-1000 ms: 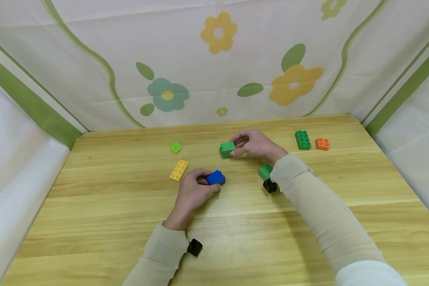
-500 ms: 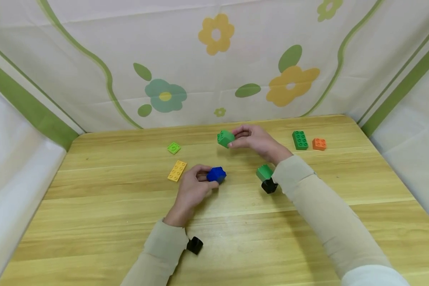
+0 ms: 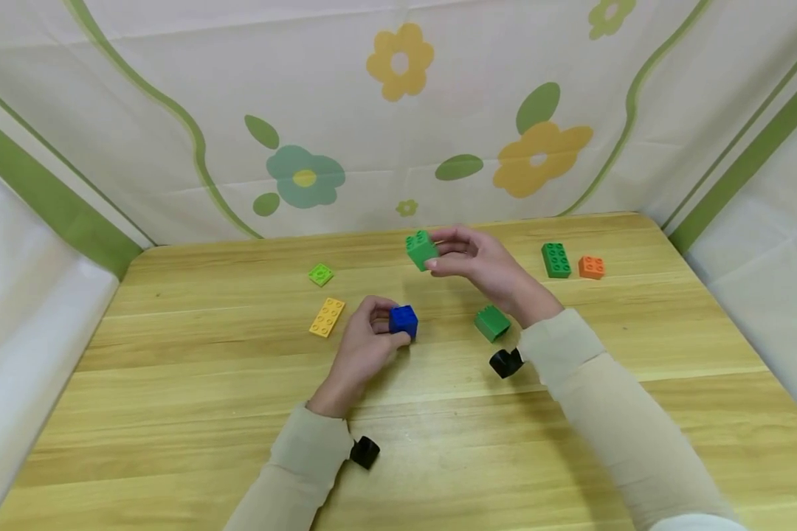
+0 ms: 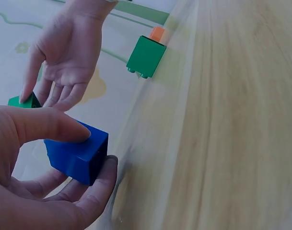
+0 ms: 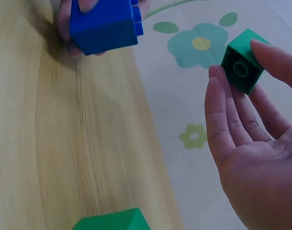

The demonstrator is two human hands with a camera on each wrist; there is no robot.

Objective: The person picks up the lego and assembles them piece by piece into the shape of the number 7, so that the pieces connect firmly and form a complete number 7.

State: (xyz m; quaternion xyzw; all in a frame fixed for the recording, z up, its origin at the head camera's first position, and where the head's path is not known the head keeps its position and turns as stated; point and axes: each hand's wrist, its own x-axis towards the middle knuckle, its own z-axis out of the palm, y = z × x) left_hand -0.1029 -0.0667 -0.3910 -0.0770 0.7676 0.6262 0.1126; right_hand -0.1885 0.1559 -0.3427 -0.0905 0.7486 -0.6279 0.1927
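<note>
Between thumb and fingers, my left hand [image 3: 365,350] pinches a blue toy building brick [image 3: 404,321] over the middle of the table; the left wrist view shows the thumb on one face of the blue brick [image 4: 81,151]. Farther back, my right hand [image 3: 481,262] holds a small green brick [image 3: 421,251] at its fingertips, raised and tilted with studs up. In the right wrist view the hollow underside of this green brick [image 5: 240,67] faces the camera. Another green brick [image 3: 492,323] lies on the table below the right wrist.
On the wooden table [image 3: 173,413], a yellow eight-stud plate [image 3: 327,317] and a lime square plate [image 3: 321,275] lie left of the hands. A dark green brick [image 3: 556,260] and an orange brick [image 3: 591,267] sit at the back right. A flower-printed cloth [image 3: 372,133] hangs behind the table.
My right hand has lifted the small green brick up and back, turning its studs upward. My left hand has turned the blue brick slightly. The green brick near the right wrist is less covered.
</note>
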